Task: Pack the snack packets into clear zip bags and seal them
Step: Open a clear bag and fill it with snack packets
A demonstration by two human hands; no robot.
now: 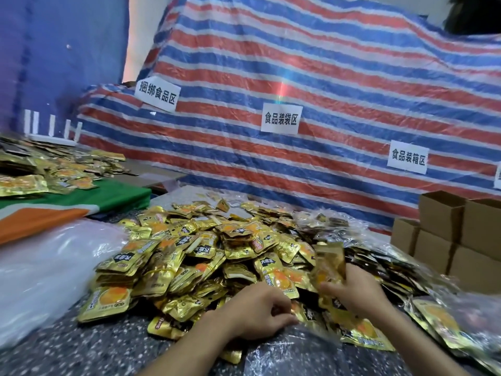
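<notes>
Right now the right hand (355, 291) grasps a gold packet (329, 263), holding it upright over the big heap of packets (195, 256) that spreads ahead of both hands and off to their left. Just beside it, the left hand (257, 308) rests at the heap's near edge with fingers curled; whether it grips anything I cannot tell. Crinkled clear plastic (303, 346) lies just below both hands. Cardboard boxes (444, 240) stand well beyond the right hand, on its outer side

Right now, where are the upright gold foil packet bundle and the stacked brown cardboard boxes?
Upright gold foil packet bundle (329, 263): head view, its front face.
Stacked brown cardboard boxes (439, 221): head view, an upper box's side.
</notes>
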